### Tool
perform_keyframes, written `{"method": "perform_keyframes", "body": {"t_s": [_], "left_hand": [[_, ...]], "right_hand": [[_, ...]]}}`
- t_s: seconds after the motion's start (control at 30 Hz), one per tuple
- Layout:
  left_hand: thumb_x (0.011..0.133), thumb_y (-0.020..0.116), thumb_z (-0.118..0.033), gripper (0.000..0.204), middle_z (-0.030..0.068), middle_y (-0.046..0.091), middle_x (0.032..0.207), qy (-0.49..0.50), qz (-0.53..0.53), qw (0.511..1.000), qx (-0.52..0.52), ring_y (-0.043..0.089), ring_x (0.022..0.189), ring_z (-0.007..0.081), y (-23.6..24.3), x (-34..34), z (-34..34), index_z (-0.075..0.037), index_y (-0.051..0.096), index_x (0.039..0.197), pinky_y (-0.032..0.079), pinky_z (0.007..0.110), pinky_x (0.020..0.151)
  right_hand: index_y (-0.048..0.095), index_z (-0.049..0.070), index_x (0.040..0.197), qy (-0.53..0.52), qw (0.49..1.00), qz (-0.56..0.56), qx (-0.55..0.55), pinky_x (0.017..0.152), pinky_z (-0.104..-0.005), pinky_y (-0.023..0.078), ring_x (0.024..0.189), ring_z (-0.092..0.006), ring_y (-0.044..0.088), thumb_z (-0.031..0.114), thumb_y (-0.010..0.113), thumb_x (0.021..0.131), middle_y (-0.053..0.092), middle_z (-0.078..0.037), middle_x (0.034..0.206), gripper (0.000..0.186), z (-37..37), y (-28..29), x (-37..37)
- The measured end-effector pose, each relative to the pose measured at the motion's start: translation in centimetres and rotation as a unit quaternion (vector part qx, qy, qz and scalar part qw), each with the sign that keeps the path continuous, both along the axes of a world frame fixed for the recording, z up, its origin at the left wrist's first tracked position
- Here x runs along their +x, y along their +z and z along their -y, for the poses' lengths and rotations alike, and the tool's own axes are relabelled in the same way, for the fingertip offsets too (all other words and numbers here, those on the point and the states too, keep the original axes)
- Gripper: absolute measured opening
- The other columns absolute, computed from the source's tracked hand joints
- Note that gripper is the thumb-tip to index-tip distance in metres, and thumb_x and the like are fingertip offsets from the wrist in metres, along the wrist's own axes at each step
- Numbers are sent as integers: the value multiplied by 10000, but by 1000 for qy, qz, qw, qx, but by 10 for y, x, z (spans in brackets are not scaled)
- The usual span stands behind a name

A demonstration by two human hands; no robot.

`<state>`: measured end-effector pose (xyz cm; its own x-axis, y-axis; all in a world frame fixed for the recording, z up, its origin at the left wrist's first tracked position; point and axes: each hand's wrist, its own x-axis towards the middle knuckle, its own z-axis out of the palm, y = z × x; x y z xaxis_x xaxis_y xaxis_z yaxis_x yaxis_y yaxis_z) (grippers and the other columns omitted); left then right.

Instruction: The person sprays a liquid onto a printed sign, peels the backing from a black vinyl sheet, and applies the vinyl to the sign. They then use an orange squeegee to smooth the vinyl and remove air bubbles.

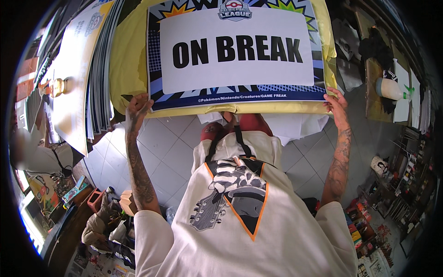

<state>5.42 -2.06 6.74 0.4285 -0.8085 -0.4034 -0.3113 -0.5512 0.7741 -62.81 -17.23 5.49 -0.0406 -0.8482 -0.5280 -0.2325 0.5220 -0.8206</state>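
Observation:
A wide printed sign (pixel 235 76) with a white middle panel, bold black lettering and a blue comic-style border lies flat in front of me. Under it is a yellow sheet (pixel 127 55) that shows past its sides and near edge. At the sign's near left corner my left hand (pixel 138 107) is closed, fingertips on the edge. My right hand (pixel 337 104) grips the near right corner, thumb and fingers at the border. What the fingers do beneath the sign is hidden.
To the left stands a thick stack of printed boards (pixel 76 69) with a small jar (pixel 57 87) on it. A bottle with a green cap (pixel 392 89) lies on the right-hand bench beside dark cloth (pixel 374 48). White paper (pixel 295 127) hangs below the table edge. Clutter covers both lower sides.

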Motion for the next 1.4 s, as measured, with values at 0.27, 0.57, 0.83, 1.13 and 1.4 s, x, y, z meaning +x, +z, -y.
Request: {"method": "perform_keyframes", "body": {"t_s": [0.27, 0.57, 0.83, 1.13, 1.4], "left_hand": [[844, 801, -486, 544, 74, 791, 892, -90, 253, 963, 25, 761, 843, 219, 13, -26, 17, -112, 690, 1223, 549, 356, 760], [871, 760, -531, 592, 61, 789, 865, -104, 321, 941, 16, 761, 793, 244, 15, -29, 12, -66, 676, 1228, 548, 385, 710], [907, 742, -485, 482, 100, 776, 1016, -47, 335, 939, -56, 747, 922, 284, 12, -31, 29, -74, 709, 1158, 557, 393, 804], [926, 708, -373, 393, 140, 740, 1136, -137, 294, 933, -152, 696, 1080, 316, 45, -22, 223, -64, 710, 1170, 541, 421, 911], [916, 693, -432, 440, 105, 688, 1293, -305, 375, 856, -181, 594, 1262, 264, 11, -32, 350, -117, 723, 1222, 377, 465, 1108]], "right_hand": [[626, 69, 1292, 23, 997, -77, -19, 618, -231, 430, 754, -88, 632, 156, 770, 897, 691, -13, 853, 429, -3, 6, 9], [604, 74, 1312, 75, 967, -228, -90, 615, -220, 472, 697, -82, 610, 196, 782, 919, 658, -23, 779, 448, -8, -15, -2], [644, 47, 1236, 63, 923, -327, -193, 682, -277, 482, 709, -102, 560, 149, 754, 938, 625, -24, 799, 334, -1, 9, 19], [693, 44, 1144, 136, 921, -211, -298, 686, -270, 532, 780, -116, 629, 79, 747, 902, 695, -61, 897, 250, 120, 14, 82], [695, 38, 1084, 266, 815, -227, -463, 819, -362, 536, 887, -253, 668, 81, 748, 873, 705, -94, 962, 223, 258, 9, 204]]}}
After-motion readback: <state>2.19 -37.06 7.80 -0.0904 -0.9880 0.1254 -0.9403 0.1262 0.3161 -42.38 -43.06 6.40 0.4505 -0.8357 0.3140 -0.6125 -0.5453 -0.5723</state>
